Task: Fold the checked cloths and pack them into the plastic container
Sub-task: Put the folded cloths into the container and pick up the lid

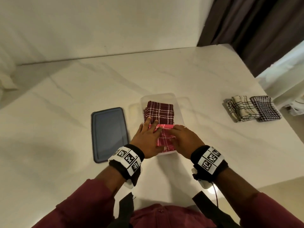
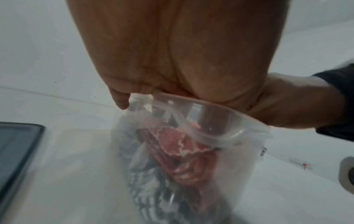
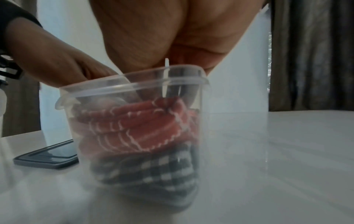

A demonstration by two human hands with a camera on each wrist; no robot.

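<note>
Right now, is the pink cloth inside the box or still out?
Inside. The folded pink cloth lies within the clear container, both hands pressing it beside the maroon cloth.

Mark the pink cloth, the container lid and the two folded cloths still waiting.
pink cloth [image 1: 165,139], head view, its middle between the hands.
container lid [image 1: 109,132], head view, centre panel.
waiting cloths [image 1: 251,108], head view, where the two meet.

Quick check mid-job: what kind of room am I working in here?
Probably a room in a home, not a workshop: a pale marble-look table set against a plain wall, a dark curtain at the far right, and folded checked cloths waiting beside the plastic container.
</note>
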